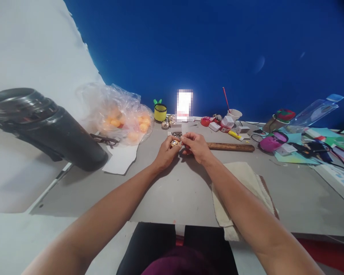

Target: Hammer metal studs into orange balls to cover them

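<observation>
My left hand (166, 152) is closed around a small round piece covered in shiny, gold-toned studs (174, 143), held just above the table. Close beside it, my right hand (197, 148) has its thumb and forefinger pinched together at the ball's right side. What that pinch holds, if anything, is too small to make out. Just beyond my fingertips stands a small open box (176, 129) with dark, glittering bits (177, 134) in it. Several similar sparkling balls (165, 124) sit farther back.
A wooden stick (232, 147) lies right of my hands, with a folded cream cloth (237, 172) nearer. On the left are a large dark flask (63, 133), a plastic bag of orange fruit (114, 114) and white paper (122, 159). A white cup (234, 114) and power strip (336, 183) are rightward.
</observation>
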Tool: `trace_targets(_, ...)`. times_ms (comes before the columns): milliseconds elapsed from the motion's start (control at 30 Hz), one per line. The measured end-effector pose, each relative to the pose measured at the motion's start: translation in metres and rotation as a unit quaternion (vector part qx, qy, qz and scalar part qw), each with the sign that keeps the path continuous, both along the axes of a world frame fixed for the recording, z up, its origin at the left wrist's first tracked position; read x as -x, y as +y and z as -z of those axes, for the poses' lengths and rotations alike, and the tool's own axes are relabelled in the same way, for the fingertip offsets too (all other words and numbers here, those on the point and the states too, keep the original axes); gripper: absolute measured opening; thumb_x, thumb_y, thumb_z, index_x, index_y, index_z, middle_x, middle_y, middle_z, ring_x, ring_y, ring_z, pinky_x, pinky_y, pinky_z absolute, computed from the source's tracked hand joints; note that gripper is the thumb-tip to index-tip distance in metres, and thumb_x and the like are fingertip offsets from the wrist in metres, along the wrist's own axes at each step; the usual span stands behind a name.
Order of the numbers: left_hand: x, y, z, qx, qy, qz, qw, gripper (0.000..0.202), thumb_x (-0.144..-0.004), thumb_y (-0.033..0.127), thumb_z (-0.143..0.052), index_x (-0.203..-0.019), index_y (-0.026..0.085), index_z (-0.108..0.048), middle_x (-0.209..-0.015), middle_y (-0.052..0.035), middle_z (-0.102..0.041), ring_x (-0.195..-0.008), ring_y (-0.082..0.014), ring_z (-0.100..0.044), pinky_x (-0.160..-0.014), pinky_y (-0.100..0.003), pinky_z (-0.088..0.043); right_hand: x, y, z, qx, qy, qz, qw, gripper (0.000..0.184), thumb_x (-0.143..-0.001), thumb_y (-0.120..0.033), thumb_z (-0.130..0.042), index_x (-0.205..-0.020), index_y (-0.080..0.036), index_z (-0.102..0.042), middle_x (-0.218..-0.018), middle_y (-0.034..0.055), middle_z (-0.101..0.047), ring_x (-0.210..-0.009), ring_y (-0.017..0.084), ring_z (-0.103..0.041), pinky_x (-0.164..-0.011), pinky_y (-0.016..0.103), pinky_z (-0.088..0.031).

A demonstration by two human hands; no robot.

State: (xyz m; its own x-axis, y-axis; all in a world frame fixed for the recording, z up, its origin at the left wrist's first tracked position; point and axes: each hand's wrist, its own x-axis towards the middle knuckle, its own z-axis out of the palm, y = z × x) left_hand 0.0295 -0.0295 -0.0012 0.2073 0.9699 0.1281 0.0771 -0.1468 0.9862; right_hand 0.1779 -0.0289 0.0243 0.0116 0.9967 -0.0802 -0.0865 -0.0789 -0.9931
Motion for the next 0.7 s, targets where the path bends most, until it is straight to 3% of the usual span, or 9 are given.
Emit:
trace_targets(100,0.000,0.003,-0.001,0.095,-0.128,0.029,0.987,0.017,-0.076,0.031,-0.060,-0.088,0.019,-0.056,-0.075,0.0018,-0.058,-0.050,-0.0065,-0.044,-0.047,-0.022,-0.033,-0.002,0.003,0.005,-0.043,-0.043,0.031,0.998,0.036,-0.067,-0.051,-0.078,-0.079,-0.020,-0.063,-0.068,-0.0022,-0.062,-0.056,0.011,-0.053,-0.049,0.024,-0.051)
trace_targets(233,0.000,0.005,-0.002,0.136,-0.163,0.032,0.977,0.018,-0.066,0.024,-0.062,-0.083,0.017,-0.057,-0.073,0.0005,-0.060,-0.046,-0.0055,-0.042,-0.042,-0.020,-0.028,-0.005,0.006,0.010,-0.100,-0.160,0.047,0.981,0.027,-0.076,-0.048,-0.067,-0.078,-0.021,-0.062,-0.068,-0.0013,-0.064,-0.056,0.013,-0.054,-0.052,0.026,-0.048)
trace_targets(367,0.003,0.007,-0.001,0.151,-0.198,0.048,0.967,0.020,-0.073,0.031,-0.065,-0.086,0.017,-0.059,-0.074,-0.0007,-0.061,-0.045,-0.0059,-0.042,-0.041,-0.020,-0.027,-0.012,0.006,0.012,-0.161,-0.354,0.073,0.918,0.016,-0.086,-0.037,-0.060,-0.081,-0.022,-0.065,-0.074,0.0004,-0.070,-0.067,0.016,-0.060,-0.068,0.029,-0.046)
trace_targets(500,0.006,0.010,0.000,0.164,-0.225,0.062,0.958,0.028,-0.077,0.040,-0.070,-0.087,0.017,-0.059,-0.075,-0.0008,-0.060,-0.047,-0.0058,-0.043,-0.042,-0.019,-0.027,-0.025,0.008,0.007,-0.136,-0.481,0.089,0.861,0.015,-0.091,-0.033,-0.059,-0.089,-0.024,-0.070,-0.085,0.0027,-0.075,-0.079,0.019,-0.065,-0.072,0.029,-0.043)
trace_targets(600,0.008,0.012,0.001,0.170,-0.214,0.049,0.961,0.029,-0.075,0.039,-0.074,-0.085,0.017,-0.057,-0.075,-0.0002,-0.060,-0.047,-0.0046,-0.041,-0.043,-0.018,-0.025,-0.041,0.012,0.001,-0.090,-0.536,0.040,0.838,0.013,-0.088,-0.023,-0.060,-0.092,-0.024,-0.072,-0.092,0.0032,-0.077,-0.083,0.019,-0.066,-0.073,0.028,-0.042)
trace_targets(700,0.009,0.014,0.003,0.172,-0.230,0.047,0.957,0.034,-0.076,0.043,-0.075,-0.087,0.016,-0.057,-0.077,-0.0007,-0.060,-0.048,-0.0044,-0.042,-0.044,-0.018,-0.024,-0.059,0.016,-0.003,-0.079,-0.525,-0.076,0.844,0.028,-0.081,-0.011,-0.060,-0.102,-0.024,-0.073,-0.102,0.0024,-0.077,-0.089,0.017,-0.067,-0.075,0.026,-0.043)
